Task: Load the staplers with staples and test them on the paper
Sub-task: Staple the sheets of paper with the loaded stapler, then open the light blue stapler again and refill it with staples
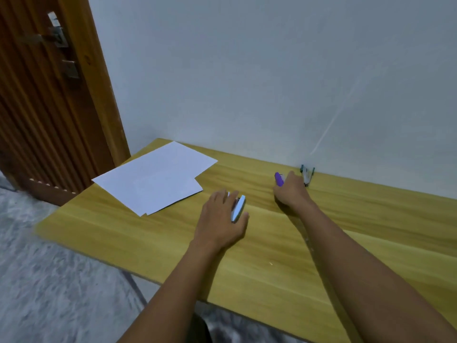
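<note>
Gripping a stapler in each hand here, both down on the table [272, 256]. My left hand [220, 219] is wrapped round the pale blue stapler [238, 209], with my thumb on its near side and my fingers over the far side, so only a strip of it shows. My right hand [291, 191] is reached further back and curled round the purple stapler [279, 179]. Just the purple end sticks out past my knuckles, so I can't tell if it's open or closed.

Just beside my right hand there's a teal stapler [307, 175], flipped open in a V, sitting right up against the wall [247, 70]. The sheets of paper [153, 179] are off to the left of my left hand, overlapping, near the table's far left corner. Beyond that corner is a wooden door [49, 107], and grey carpet [49, 280] below.
</note>
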Demonstrator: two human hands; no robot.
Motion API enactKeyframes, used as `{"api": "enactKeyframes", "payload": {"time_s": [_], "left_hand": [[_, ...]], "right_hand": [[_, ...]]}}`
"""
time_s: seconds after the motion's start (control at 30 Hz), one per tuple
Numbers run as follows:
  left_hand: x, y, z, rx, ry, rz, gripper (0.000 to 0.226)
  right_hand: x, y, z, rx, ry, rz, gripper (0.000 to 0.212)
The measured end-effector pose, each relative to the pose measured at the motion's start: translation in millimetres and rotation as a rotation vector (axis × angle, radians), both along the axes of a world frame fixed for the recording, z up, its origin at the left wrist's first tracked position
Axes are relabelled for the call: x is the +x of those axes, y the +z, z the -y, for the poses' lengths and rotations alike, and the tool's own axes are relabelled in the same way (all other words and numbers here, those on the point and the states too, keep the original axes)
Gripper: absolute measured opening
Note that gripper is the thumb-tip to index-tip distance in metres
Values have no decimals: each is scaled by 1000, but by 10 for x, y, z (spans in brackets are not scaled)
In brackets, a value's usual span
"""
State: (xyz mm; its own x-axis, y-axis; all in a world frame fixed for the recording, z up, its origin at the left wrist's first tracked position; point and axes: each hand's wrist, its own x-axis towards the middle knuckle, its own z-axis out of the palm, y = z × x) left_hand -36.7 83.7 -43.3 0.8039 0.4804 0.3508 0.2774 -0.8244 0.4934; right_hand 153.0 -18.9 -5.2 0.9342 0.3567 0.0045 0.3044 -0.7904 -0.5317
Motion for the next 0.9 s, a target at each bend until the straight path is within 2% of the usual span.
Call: {"api": "enactKeyframes", "payload": {"time_s": [0.1,0.27,0.43,0.5,0.73,0.8,0.9], "left_hand": [[33,-50,-39,77,19,-36,52],[73,-103,-67,60,36,-74,49],[56,-88,-50,51,44,-92,53],[57,-80,-39,44,47,-99,53],[43,-60,-31,35,42,-93,54],[34,-53,-31,34,33,-82,52],[22,-34,-36,43,2,-65,49]], "right_hand": [[150,-96,-73,15,-32,47,51],[283,-92,-205,108,-67,18,63],[178,-206,-158,43,-15,61,50],[148,-267,-90,13,-30,109,37],[217,-246,-6,27,17,140,15],[222,-219,-27,14,4,137,17],[140,-177,-40,14,-10,142,38]]}}
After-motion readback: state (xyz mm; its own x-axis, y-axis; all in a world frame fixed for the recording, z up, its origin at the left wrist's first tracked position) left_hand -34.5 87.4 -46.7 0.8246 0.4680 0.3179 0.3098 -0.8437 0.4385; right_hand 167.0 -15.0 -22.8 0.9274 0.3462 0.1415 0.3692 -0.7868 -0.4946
